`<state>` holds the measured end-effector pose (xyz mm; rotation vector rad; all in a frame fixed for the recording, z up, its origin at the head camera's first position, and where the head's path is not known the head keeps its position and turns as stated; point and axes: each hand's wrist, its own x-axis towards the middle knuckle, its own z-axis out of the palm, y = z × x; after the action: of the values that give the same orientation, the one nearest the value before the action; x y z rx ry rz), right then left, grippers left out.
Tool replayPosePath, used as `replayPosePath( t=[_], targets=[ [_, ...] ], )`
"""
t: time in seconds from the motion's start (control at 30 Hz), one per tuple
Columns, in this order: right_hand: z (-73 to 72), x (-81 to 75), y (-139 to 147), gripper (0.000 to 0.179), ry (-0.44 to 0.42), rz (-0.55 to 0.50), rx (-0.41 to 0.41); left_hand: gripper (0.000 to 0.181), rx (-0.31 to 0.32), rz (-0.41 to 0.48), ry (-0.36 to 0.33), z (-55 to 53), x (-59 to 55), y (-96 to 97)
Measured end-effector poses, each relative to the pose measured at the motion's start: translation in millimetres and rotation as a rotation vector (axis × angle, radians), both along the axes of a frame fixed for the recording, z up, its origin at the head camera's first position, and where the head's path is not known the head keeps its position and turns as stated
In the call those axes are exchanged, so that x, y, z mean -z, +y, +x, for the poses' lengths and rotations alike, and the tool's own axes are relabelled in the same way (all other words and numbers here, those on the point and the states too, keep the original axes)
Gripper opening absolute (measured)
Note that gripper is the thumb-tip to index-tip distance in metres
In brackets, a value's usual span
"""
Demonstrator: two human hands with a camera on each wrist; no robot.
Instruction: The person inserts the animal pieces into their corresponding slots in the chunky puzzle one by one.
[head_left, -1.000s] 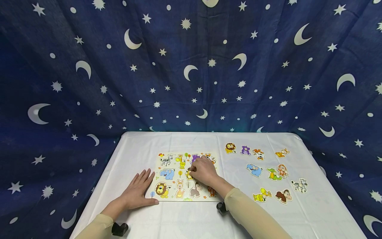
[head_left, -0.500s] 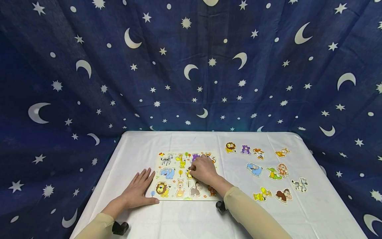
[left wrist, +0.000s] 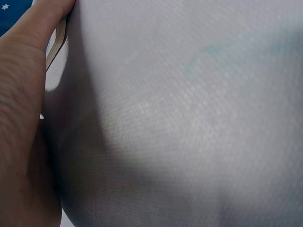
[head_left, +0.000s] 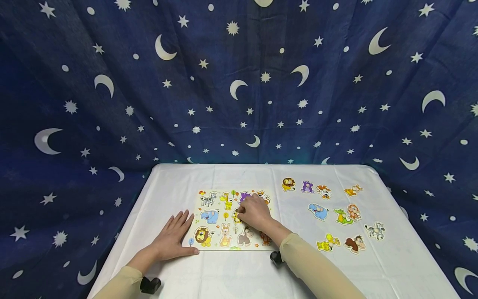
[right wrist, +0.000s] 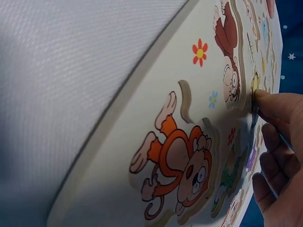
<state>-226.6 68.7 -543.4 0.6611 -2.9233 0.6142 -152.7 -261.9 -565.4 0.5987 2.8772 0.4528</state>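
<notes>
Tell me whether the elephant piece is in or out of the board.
Out: in the head view, the elephant piece lies on the table, right of the board and apart from it.

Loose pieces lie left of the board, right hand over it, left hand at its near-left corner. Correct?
Not quite: the head view shows the loose pieces right of the board. The right hand is over it and the left hand at its near-left corner.

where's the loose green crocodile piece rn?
In the head view, the crocodile piece lies right of the puzzle board, between the loose blue elephant and the loose orange monkey.
</notes>
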Motion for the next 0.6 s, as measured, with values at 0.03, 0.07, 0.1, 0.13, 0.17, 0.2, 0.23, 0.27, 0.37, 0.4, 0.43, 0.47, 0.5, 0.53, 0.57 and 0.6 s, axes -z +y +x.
replayPosePath(
  t=[0.03, 0.07, 0.1, 0.13, 0.17, 0.2, 0.23, 0.27, 0.37, 0.4, 0.43, 0.47, 0.5, 0.53, 0.57, 0.6],
  targets=[
    [0.2, 0.4, 0.0, 0.01, -0.002, -0.001, 0.002, 0.123, 0.0, -0.001, -0.001, -0.1, -0.1, 0.1],
    [0.4, 0.8, 0.0, 0.009, -0.003, -0.003, 0.004, 0.123, -0.001, 0.0, -0.003, -0.2, -0.2, 0.1],
    [0.7, 1.0, -0.2, 0.009, -0.006, -0.003, 0.009, 0.123, 0.0, -0.001, -0.005, -0.3, -0.3, 0.2],
    [1.2, 1.5, -0.1, 0.009, -0.008, -0.004, 0.011, 0.123, -0.001, 0.001, -0.006, -0.3, -0.3, 0.2],
    [1.8, 1.5, -0.1, 0.009, -0.008, -0.006, 0.012, 0.123, -0.001, 0.003, -0.009, -0.4, -0.2, 0.2],
    [2.4, 1.4, -0.1, 0.008, -0.008, -0.006, 0.013, 0.123, -0.001, 0.003, -0.011, -0.3, -0.3, 0.2],
    [3.0, 1.1, 0.0, 0.008, -0.01, -0.006, 0.014, 0.123, -0.002, 0.004, -0.011, -0.4, 0.0, 0.2],
    [3.9, 0.6, 0.3, 0.007, -0.012, -0.007, 0.015, 0.123, -0.003, 0.004, -0.012, -0.5, 0.3, 0.2],
    [6.2, -1.7, 1.4, 0.007, -0.016, -0.013, 0.011, 0.123, -0.005, 0.002, -0.011, -0.6, 1.2, 0.0],
    [6.8, -2.5, 2.0, 0.008, -0.015, -0.014, 0.01, 0.123, -0.006, 0.0, -0.009, -0.7, 1.5, -0.1],
    [7.3, -3.1, 2.6, 0.008, -0.013, -0.017, 0.007, 0.123, -0.007, 0.0, -0.007, -0.7, 1.8, -0.1],
    [7.7, -4.0, 3.4, 0.009, -0.015, -0.021, 0.006, 0.123, -0.008, -0.001, -0.007, -0.8, 2.0, -0.2],
    [7.9, -4.8, 4.2, 0.009, -0.015, -0.029, 0.004, 0.123, -0.009, -0.001, -0.007, -0.9, 2.2, -0.1],
    [8.0, -5.5, 5.1, 0.008, -0.014, -0.033, 0.002, 0.123, -0.009, 0.0, -0.007, -0.9, 2.2, -0.1],
    [8.1, -6.2, 6.2, 0.008, -0.015, -0.041, 0.001, 0.123, -0.01, 0.001, -0.008, -1.0, 2.4, -0.1],
    [8.2, -7.2, 7.5, 0.007, -0.021, -0.05, 0.002, 0.123, -0.01, 0.001, -0.009, -1.1, 2.6, 0.0]
  ],
)
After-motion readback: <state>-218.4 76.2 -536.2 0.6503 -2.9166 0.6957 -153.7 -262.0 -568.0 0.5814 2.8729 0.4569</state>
